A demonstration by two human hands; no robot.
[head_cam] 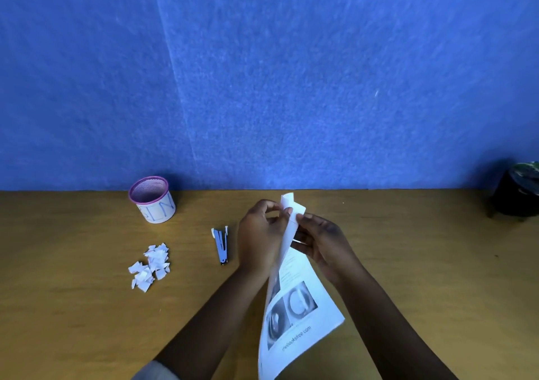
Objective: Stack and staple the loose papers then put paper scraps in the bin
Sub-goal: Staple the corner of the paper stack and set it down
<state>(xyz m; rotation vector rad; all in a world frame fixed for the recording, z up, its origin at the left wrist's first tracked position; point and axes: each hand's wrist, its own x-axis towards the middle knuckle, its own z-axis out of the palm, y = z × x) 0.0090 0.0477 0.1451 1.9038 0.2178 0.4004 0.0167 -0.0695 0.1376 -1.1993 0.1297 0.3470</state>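
Observation:
I hold a stack of printed papers (300, 315) lifted off the wooden desk (408, 263), curled lengthwise, its far end up between my hands. My left hand (258, 236) pinches the top edge from the left. My right hand (322, 242), with a ring on one finger, grips the same end from the right. A blue stapler (220, 245) lies on the desk just left of my left hand. Farther left sits a pile of several white paper scraps (150, 266). Behind the scraps stands a small round bin (152, 199) with a purple rim.
A blue felt wall (262, 73) rises along the desk's back edge. A dark pot with a plant (516, 191) stands at the far right of the desk.

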